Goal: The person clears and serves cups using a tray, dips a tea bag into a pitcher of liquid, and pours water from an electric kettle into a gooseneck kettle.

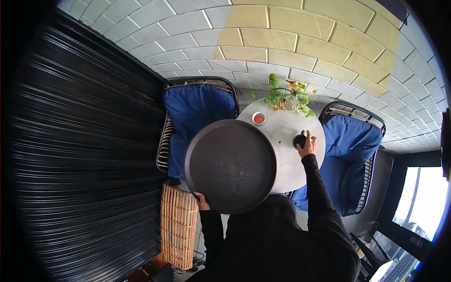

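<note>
Round dark-brown tray [230, 152], held at the near left of a round white table [296, 171].
The left hand [202, 201] grips its near-left rim; farther right, the right hand [307, 144] curls its fingers around a small black cup [298, 140].

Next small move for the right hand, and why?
Probably lift the dark cup toward the tray: the right hand grips the cup at the round table, and the left hand holds the tray, bare but for pale marks, so there seems to be room.
</note>
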`<action>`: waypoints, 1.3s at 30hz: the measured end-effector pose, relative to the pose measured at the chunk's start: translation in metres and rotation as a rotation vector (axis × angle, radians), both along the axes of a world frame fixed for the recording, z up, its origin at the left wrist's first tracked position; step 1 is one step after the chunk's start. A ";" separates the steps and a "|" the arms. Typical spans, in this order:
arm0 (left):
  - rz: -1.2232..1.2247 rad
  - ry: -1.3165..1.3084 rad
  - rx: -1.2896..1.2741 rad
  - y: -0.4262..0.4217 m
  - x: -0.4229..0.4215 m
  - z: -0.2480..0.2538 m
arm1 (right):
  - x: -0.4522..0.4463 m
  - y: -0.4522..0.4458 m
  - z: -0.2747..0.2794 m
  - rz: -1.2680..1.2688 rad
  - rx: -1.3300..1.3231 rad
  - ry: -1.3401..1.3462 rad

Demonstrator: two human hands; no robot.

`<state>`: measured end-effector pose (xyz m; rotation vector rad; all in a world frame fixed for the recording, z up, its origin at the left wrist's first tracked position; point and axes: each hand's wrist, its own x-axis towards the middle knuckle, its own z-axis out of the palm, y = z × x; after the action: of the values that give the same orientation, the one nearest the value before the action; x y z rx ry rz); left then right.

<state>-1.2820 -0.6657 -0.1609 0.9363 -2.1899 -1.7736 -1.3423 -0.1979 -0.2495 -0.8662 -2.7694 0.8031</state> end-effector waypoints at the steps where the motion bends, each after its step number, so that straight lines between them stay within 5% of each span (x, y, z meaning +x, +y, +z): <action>1: -0.002 -0.057 0.012 0.004 -0.003 0.005 | 0.003 0.002 0.000 -0.045 -0.022 0.067; 3: 0.008 -0.097 -0.020 -0.023 -0.005 -0.039 | 0.010 0.001 0.023 -0.047 0.058 0.204; 6: -0.133 -0.061 -0.061 0.005 -0.018 -0.025 | 0.016 -0.002 0.040 0.071 -0.677 0.330; 7: -0.183 -0.048 -0.076 0.014 -0.022 -0.021 | 0.018 -0.007 0.061 0.060 -0.672 0.335; 9: -0.253 -0.033 -0.089 0.023 -0.029 -0.020 | 0.025 -0.022 0.101 0.029 -1.454 0.241; 12: -0.302 0.046 0.070 0.029 -0.038 -0.037 | 0.033 -0.041 0.104 -0.017 -1.677 0.344; 13: -0.321 0.072 0.126 0.032 -0.042 -0.043 | 0.040 -0.043 0.111 -0.033 -1.668 0.365; 15: -0.360 0.124 0.238 0.036 -0.049 -0.053 | 0.057 -0.048 0.130 0.104 -1.211 0.310; 19: -0.438 0.061 0.174 0.073 -0.044 0.041 | 0.094 -0.057 0.127 0.042 -0.900 0.339; 24: -0.623 -0.158 0.260 0.062 -0.034 0.039 | 0.172 -0.087 0.106 -0.210 -0.754 0.443; 27: -0.722 -0.155 0.103 0.071 -0.018 0.072 | 0.223 -0.122 0.142 -0.309 -0.922 0.607; 31: -0.938 -0.167 0.223 0.078 -0.001 0.063 | 0.296 -0.158 0.151 -0.540 -0.808 0.720; 33: -0.995 -0.214 0.049 0.091 0.010 0.062 | 0.332 -0.175 0.164 -0.597 -0.767 0.777; 37: -1.342 -0.165 0.504 0.119 0.035 0.040 | 0.399 -0.205 0.175 -0.788 -0.748 0.965; 38: -1.311 -0.190 0.356 0.129 0.055 0.080 | 0.417 -0.214 0.178 -0.827 -0.738 1.010; 39: -1.363 -0.194 0.357 0.137 0.063 0.067 | 0.433 -0.223 0.179 -0.866 -0.728 1.060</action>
<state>-1.2189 -0.5292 -0.0941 -0.6850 -2.9428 -2.6478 -0.9089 -0.4209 -0.0701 -1.1095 -1.0294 1.4623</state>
